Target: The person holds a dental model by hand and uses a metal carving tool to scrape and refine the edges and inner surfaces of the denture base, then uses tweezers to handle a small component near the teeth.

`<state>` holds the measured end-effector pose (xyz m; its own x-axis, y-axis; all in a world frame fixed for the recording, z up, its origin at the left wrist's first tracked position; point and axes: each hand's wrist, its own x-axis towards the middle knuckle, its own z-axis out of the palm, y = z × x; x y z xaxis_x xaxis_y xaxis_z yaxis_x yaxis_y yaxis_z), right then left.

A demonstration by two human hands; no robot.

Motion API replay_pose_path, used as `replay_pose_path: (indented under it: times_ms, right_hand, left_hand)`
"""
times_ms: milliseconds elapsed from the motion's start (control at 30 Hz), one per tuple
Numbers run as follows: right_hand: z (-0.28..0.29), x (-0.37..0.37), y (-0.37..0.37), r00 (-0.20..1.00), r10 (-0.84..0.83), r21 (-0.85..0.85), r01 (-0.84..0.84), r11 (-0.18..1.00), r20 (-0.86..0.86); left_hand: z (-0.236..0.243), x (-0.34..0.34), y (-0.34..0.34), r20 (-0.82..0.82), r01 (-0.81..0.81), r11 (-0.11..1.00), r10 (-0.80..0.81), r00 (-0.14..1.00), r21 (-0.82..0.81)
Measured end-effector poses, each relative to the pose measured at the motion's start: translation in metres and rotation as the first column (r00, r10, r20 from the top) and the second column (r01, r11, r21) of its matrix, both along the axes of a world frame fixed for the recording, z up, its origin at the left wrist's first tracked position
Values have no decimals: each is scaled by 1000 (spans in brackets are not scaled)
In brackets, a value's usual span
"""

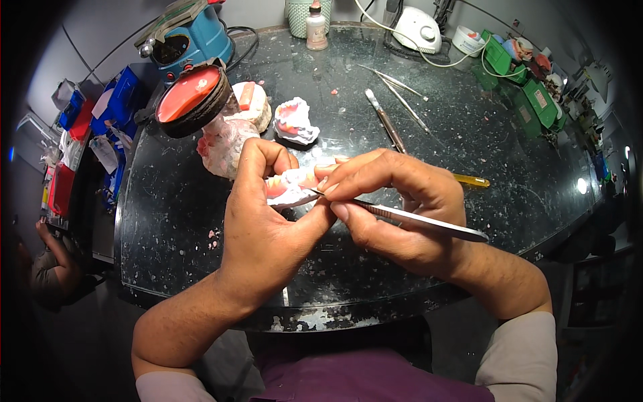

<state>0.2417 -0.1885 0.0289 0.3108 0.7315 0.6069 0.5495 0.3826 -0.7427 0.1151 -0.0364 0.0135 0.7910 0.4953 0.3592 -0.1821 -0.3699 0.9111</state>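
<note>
A white dental cast with pink wax [289, 190] is gripped in the fingers of my left hand [258, 224], over the middle of the table. My right hand [405, 201] pinches a slim metal carving tool [432, 222] like a pen. Its thin dark tip meets the right side of the cast, while the wide end points right past my palm. Both hands' fingertips come close together there and partly cover the cast. Just beyond them, a second white dental cast with pink wax [296, 122] rests on the table.
A round dish of red-pink wax [191, 97] stands on a lumpy plaster base at left. Behind are a blue machine [194, 43], a dropper bottle [317, 30] and a white dial device [418, 28]. Metal instruments [402, 104] and a yellow-handled tool [472, 181] lie right. Another person's arm [59, 251] shows far left.
</note>
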Motion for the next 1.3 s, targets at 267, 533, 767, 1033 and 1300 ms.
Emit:
replay_pose_path:
  times_ms: [267, 533, 767, 1033, 1300]
  right_hand:
    - [1, 0, 0, 1000, 1, -3, -1, 1000, 5]
    - [4, 2, -1, 999, 12, 0, -12, 1000, 47]
    - [5, 5, -1, 998, 14, -3, -13, 1000, 68]
    - [9, 5, -3, 995, 13, -4, -13, 1000, 97]
    - [12, 5, -3, 994, 15, 8, -16, 1000, 111]
  left_hand:
    - [1, -1, 0, -12, -8, 1000, 8, 1000, 5]
    - [3, -2, 1, -49, 5, 999, -7, 999, -35]
    - [4, -1, 1, -26, 51, 995, -53, 998, -88]
    - [5, 0, 6, -14, 98, 992, -99, 995, -84]
    - [6, 0, 7, 25, 159, 979, -157, 987, -127]
